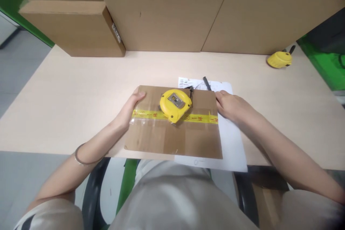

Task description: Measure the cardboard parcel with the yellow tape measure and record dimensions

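Observation:
A flat cardboard box (151,136) with a strip of yellow printed tape lies in front of me near the table's front edge. My left hand (132,106) grips its left side, thumb on top. At the right side, my right hand (229,106) is closed against the box edge, its fingertips partly hidden. A dark pen-like stick (207,83) pokes out beside the right hand; whether the fingers hold it too, I cannot tell. On top of the box rests a yellow tape measure (175,105) with a black strap. White paper (233,143) sticks out from beneath the box.
Large cardboard boxes (167,10) stand along the back of the table (67,93). A smaller carton (70,30) is at the back left. Another yellow tape measure (279,59) lies at the far right. A chair armrest (94,194) shows below the table edge.

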{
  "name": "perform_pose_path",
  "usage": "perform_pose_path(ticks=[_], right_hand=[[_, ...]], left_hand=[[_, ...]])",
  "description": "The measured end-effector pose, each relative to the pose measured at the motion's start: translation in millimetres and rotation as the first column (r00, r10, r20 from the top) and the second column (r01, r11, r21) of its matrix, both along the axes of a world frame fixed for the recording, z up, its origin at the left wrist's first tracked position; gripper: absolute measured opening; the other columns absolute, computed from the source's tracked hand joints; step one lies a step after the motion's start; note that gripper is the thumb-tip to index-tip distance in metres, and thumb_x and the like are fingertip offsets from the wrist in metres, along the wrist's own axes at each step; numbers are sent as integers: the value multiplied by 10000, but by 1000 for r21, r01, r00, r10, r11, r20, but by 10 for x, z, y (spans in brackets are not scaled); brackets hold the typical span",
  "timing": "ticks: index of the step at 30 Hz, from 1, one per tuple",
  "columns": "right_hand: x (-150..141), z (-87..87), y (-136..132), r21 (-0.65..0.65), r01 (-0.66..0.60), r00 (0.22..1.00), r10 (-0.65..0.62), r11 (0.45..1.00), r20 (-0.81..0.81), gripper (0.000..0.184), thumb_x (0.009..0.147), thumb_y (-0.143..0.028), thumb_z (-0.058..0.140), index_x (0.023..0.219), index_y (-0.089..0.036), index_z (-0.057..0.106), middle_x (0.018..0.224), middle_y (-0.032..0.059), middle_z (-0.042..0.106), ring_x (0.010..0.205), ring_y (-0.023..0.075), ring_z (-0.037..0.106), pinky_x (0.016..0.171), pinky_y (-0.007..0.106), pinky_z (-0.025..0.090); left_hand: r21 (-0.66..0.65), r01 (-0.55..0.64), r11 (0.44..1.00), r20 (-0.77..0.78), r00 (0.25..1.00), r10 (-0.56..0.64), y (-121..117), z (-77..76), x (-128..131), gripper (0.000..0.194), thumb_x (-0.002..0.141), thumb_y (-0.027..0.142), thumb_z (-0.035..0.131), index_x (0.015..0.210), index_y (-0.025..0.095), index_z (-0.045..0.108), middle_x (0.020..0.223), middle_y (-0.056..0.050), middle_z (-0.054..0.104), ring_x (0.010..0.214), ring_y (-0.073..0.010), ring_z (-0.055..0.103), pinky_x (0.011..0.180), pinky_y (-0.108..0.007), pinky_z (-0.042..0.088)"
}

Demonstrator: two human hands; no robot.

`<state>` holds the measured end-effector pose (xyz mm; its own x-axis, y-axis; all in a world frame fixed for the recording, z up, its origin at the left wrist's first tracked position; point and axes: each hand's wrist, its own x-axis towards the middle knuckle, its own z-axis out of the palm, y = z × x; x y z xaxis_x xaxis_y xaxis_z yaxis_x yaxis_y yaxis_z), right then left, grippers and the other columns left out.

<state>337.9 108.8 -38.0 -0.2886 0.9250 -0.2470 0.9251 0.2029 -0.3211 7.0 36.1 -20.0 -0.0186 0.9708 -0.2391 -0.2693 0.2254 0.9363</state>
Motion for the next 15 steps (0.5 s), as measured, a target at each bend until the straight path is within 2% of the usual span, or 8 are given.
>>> perform_pose_path(ticks=[3, 5, 8, 10, 12, 15], right_hand=[[78, -31, 174, -53, -12, 982, 1, 999, -191, 298, 977, -442, 526, 770, -227, 518, 845, 93, 633, 735, 223, 560, 708, 367, 425], [135, -72, 333, -94, 4, 939, -36, 996, -343, 370, 988, -530, 517, 765, -236, 516, 747, 55, 591, 686, 200, 535, 673, 350, 439], [188, -189, 521, -154, 65, 815, -141, 986, -562, 460, 972, -688, 476, 816, -255, 465, 645, -2, 510, 558, 157, 471, 563, 323, 420], [201, -259, 568, -195, 95, 725, -202, 976, -659, 509, 907, -744, 558, 818, -259, 431, 614, -17, 514, 508, 140, 475, 534, 322, 441], [209, -289, 550, -231, 98, 668, -236, 968, -706, 537, 808, -719, 720, 799, -250, 457, 600, -3, 567, 498, 143, 530, 547, 337, 490], [215, -277, 465, -262, 82, 628, -254, 962, -736, 518, 697, -602, 884, 761, -233, 527, 581, 23, 624, 501, 164, 595, 542, 339, 504]], left_hand=[[9, -51, 999, 31, 998, 50, 42, -70, 20, 280, 788, 441, 678, 931, 202, 649, 840, -45, 722, 806, -271, 725, 670, -361, 606], [60, -74, 995, -21, 997, 76, 69, -105, 13, 262, 761, 434, 675, 877, 200, 659, 799, -34, 685, 741, -235, 676, 628, -331, 553], [114, -92, 989, -89, 991, 103, 87, -131, -1, 245, 754, 428, 663, 845, 201, 662, 765, -25, 637, 692, -208, 617, 615, -327, 492], [132, -112, 985, -89, 988, 124, 79, -135, 3, 240, 775, 436, 653, 848, 207, 646, 782, -26, 626, 710, -213, 616, 643, -343, 489], [140, -128, 982, -78, 987, 139, 68, -136, 15, 249, 794, 452, 653, 865, 215, 629, 800, -28, 621, 728, -221, 622, 663, -358, 495], [153, -125, 980, -69, 988, 137, 72, -141, 19, 271, 787, 467, 670, 882, 220, 612, 787, -18, 596, 691, -195, 594, 634, -342, 478]])
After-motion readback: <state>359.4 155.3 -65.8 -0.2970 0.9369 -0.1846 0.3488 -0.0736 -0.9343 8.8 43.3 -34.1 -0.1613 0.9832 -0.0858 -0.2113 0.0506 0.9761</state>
